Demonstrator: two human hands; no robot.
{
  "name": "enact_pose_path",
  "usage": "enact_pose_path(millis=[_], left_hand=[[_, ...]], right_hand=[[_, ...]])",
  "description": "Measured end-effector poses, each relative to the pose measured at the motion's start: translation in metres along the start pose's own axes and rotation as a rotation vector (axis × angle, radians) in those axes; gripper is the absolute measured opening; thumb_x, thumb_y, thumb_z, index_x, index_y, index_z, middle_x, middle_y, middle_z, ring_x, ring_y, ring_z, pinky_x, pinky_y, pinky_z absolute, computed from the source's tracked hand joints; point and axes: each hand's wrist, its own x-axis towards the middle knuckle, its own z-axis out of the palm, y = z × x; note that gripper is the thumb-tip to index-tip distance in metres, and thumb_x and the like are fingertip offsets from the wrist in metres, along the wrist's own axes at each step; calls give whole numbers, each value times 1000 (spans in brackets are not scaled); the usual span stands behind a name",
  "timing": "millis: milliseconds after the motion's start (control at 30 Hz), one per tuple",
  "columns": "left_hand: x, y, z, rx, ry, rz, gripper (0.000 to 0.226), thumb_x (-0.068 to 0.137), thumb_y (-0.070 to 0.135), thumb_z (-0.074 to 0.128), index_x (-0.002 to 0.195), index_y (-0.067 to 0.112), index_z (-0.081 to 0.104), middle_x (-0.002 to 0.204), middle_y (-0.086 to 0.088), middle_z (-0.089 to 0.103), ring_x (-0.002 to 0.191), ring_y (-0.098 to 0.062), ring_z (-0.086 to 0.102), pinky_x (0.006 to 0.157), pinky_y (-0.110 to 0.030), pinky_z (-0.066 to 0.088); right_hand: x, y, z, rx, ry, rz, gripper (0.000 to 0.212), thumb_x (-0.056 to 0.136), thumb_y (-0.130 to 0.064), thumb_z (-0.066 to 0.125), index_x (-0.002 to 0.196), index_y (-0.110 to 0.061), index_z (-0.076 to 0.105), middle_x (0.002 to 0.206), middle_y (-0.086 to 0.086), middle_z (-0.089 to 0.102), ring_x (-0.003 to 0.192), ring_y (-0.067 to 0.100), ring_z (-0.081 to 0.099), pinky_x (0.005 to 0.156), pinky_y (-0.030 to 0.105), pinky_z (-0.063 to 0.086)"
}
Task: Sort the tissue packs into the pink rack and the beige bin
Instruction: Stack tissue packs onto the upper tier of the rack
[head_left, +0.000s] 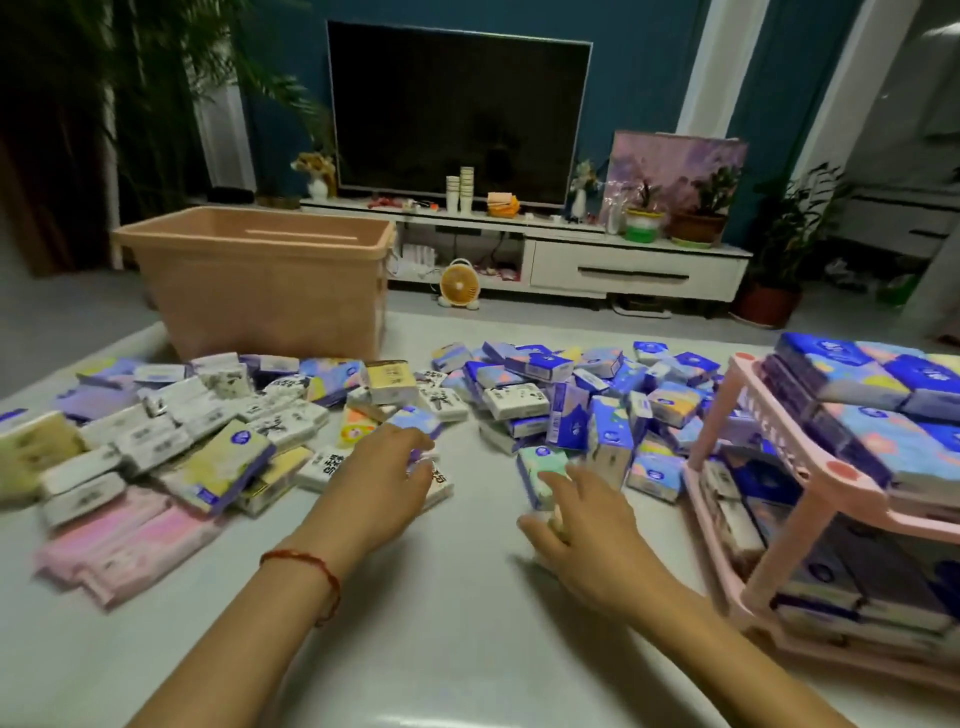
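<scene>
Loose tissue packs cover the table: a mostly white, yellow and pink heap (171, 447) on the left and a mostly blue heap (576, 395) in the middle. My left hand (384, 478) rests on a purple-edged pack (418, 423) beside a white printed one, fingers curled over it. My right hand (576, 512) closes on a mint-green pack (543, 467) at the blue heap's near edge. The pink rack (810, 467) stands at the right with blue packs stacked on its shelves. The beige bin (260, 280) stands at the back left; its inside is hidden.
The grey table (441, 623) has bare surface in front of me between my arms. Beyond the table are a TV stand (623, 260) with a dark television, paper cups and potted plants, and a small fan (460, 283) on the floor.
</scene>
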Motion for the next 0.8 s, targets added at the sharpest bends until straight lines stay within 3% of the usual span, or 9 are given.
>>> enact_pose_path(millis=[67,133,233,400,500,633,800], left_hand=[[5,-1,0,-10,-3,0,29,94,20,47,121,15,56,127,-2,52,112,-18,50,80,-19,31],[7,-1,0,-43,-14,-10,30,94,21,47,123,16,55,130,-2,50,117,-19,48,88,-21,34],[9,-6,-3,-30,-65,-28,32,94,24,46,125,16,54,131,-3,50,118,-21,48,92,-25,38],[1,-40,-29,75,-14,-156,36,95,28,44,129,18,48,135,-6,44,126,-23,38,103,-33,35],[-14,-68,-43,167,84,-228,41,94,27,44,134,20,41,137,-5,36,128,-24,31,106,-34,31],[-33,-101,-61,150,95,-292,50,92,23,48,139,19,33,143,-5,30,133,-24,27,108,-31,28],[-53,-136,-77,115,84,-338,57,87,23,53,140,21,33,143,0,37,132,-19,31,105,-25,27]], right_hand=[[24,-10,-5,-102,157,-34,60,90,-55,25,134,-18,41,140,6,38,134,26,29,106,39,18],[53,-19,-14,-70,207,-28,47,94,-41,40,133,-14,42,136,9,43,128,27,35,104,40,26],[89,-38,-21,59,175,-63,44,94,-23,47,136,-11,39,136,14,43,125,28,37,100,35,33],[112,-103,0,33,93,-339,46,95,-27,46,139,-16,36,141,10,39,126,26,38,100,34,33],[128,-136,8,88,99,-356,48,94,-29,47,140,-18,35,140,13,40,125,28,39,101,36,34],[137,-157,22,190,94,-354,41,92,-14,47,133,-13,42,131,14,47,120,29,42,97,36,35],[137,-178,42,265,-19,-430,47,90,-1,40,135,-13,40,133,12,46,122,26,41,97,33,34]])
